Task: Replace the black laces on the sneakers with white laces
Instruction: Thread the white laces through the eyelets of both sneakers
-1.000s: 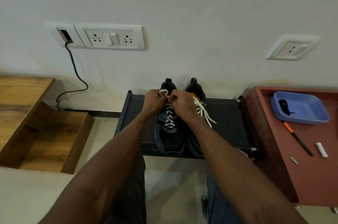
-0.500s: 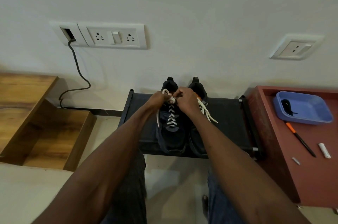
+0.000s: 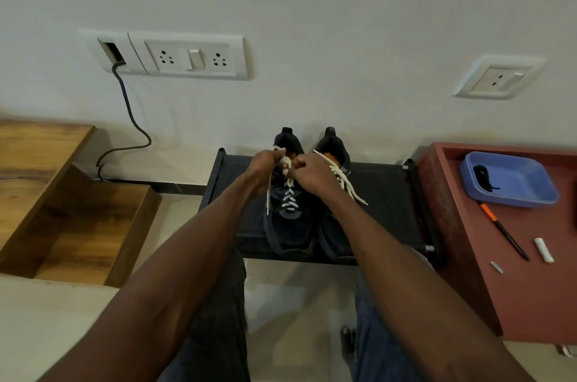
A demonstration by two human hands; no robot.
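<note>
White lace (image 3: 288,191) ends hidden inside left hand (image 3: 265,163) and right hand (image 3: 307,171).

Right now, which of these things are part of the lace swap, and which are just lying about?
Part of the job:
left hand and right hand, both gripping the white lace
left sneaker
right sneaker
black lace in the blue tray

Lying about:
orange-tipped pen
wall sockets
grey cable
wooden steps

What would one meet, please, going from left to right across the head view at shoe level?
Wooden steps → left sneaker → right sneaker → blue tray on the red cabinet.
</note>
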